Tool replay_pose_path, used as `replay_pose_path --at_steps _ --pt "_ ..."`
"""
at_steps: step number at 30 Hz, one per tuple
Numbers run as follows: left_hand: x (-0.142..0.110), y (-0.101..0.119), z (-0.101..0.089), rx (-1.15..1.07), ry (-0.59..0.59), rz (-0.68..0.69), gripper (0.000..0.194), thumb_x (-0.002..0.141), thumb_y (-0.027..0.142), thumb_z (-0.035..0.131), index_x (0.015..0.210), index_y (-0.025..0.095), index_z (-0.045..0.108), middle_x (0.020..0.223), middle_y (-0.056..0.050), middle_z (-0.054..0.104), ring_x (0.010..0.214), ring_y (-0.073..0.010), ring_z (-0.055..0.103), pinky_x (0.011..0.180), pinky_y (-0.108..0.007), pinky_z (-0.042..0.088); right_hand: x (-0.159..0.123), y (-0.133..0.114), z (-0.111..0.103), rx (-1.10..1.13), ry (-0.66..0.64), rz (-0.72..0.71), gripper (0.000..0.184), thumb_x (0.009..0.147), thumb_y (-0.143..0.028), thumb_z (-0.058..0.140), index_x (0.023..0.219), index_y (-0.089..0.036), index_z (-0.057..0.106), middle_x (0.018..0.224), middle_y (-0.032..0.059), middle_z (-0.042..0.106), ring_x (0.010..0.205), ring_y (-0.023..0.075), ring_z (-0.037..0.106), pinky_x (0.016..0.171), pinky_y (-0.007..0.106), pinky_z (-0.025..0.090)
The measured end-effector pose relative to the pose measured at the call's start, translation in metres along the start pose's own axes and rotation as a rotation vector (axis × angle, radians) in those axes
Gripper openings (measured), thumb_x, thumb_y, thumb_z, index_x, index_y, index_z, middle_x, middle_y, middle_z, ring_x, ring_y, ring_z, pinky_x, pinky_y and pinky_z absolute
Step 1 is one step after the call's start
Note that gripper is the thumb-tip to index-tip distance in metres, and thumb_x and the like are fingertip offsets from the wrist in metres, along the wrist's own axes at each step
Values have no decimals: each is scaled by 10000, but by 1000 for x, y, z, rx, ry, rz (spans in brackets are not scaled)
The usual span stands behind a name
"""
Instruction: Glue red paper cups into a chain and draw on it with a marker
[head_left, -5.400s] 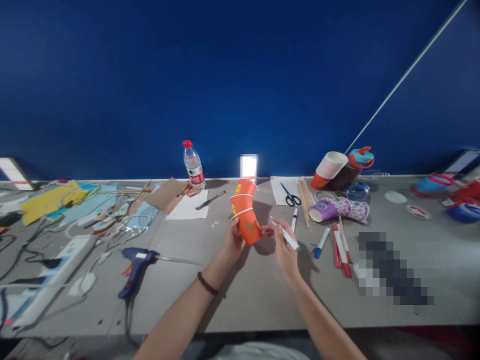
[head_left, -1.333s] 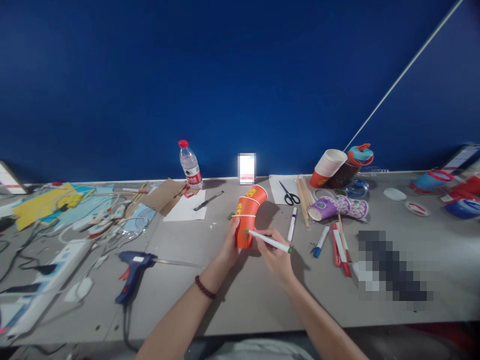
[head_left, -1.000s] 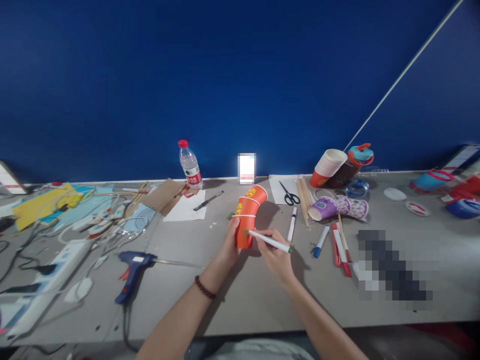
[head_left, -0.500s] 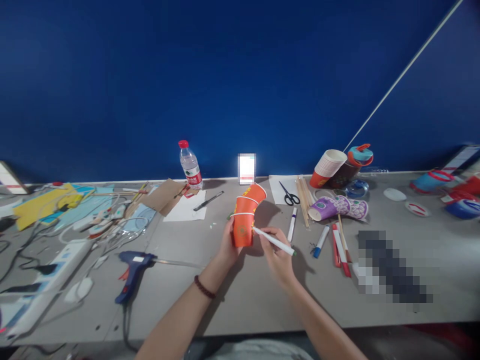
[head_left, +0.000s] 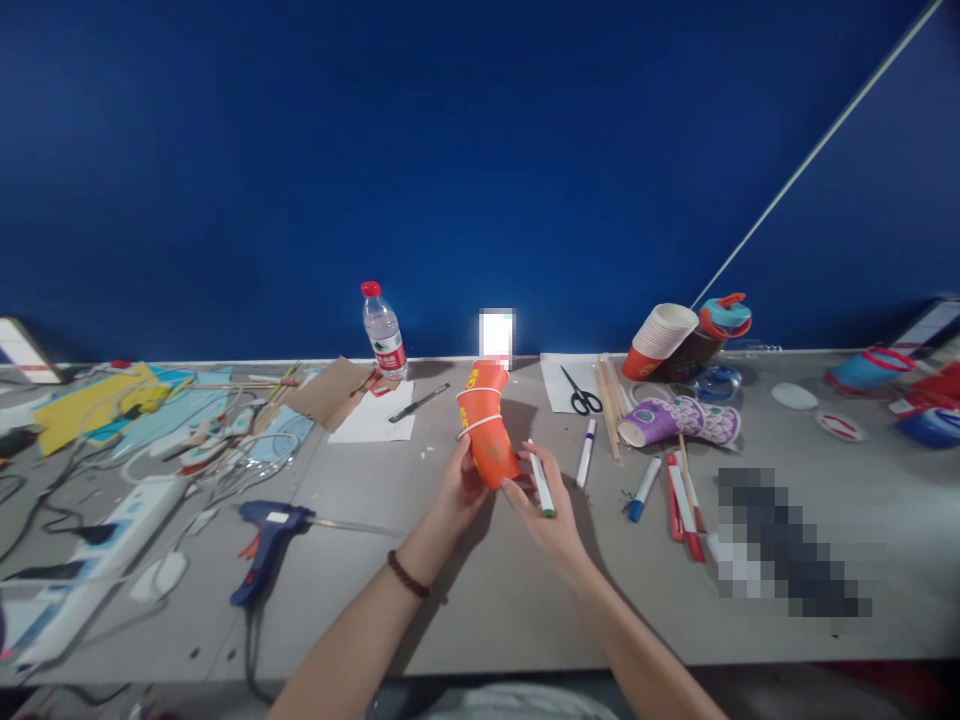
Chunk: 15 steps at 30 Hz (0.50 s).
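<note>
Orange paper cups (head_left: 491, 445), joined end to end in a bent chain, are held up over the middle of the table. My left hand (head_left: 461, 485) is wrapped round the lower left side of this chain. A white marker (head_left: 541, 485) with a green end rests in my right hand (head_left: 551, 515), clasped between its fingers. The thumb of that hand touches the bottom end of the cup chain. A dark green mark shows on the lowest cup. The far side of the chain is hidden.
To the left lie a blue glue gun (head_left: 270, 535) and a power strip (head_left: 105, 560). A water bottle (head_left: 384, 335) stands behind. On the right are scissors (head_left: 581, 392), wooden sticks (head_left: 609, 405), a purple cup chain (head_left: 679, 418), stacked cups (head_left: 660, 340) and several markers (head_left: 643, 490).
The cup chain has turned, its top swinging left and its bottom right. My right hand has drawn the marker away from the cup, and its thumb now touches the chain's lower end.
</note>
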<state>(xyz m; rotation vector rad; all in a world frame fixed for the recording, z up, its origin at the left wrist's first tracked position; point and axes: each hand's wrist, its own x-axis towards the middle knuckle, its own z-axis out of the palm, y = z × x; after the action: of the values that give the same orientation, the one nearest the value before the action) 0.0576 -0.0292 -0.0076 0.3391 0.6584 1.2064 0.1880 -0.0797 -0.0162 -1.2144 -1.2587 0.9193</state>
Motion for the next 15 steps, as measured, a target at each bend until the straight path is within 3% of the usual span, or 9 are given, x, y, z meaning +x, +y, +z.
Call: replay_pose_path --at_steps 5,9,15 --pt "1 -5 -4 71 -41 75 304 796 399 658 996 171 674 962 -66 724 872 -204 672 808 -302 509 1 2 -2 -64 37 -38 446 819 -295 639 1238 -249 492 1232 112 596 996 233 654 776 349 572" --pt "3 -6 -3 77 -33 130 304 785 418 676 1004 208 669 1011 -54 716 961 -211 652 850 -298 482 2 0 -2 -258 95 -170 466 800 -253 641 1242 -235 493 1196 108 616 1052 260 620 859 408 535" --pt "5 -3 0 100 -20 97 378 752 502 688 955 183 673 903 -68 716 885 -233 658 777 -314 488 1 1 0 -464 117 -377 477 843 -214 576 1309 -264 483 1226 105 607 1158 296 554 979 511 455"
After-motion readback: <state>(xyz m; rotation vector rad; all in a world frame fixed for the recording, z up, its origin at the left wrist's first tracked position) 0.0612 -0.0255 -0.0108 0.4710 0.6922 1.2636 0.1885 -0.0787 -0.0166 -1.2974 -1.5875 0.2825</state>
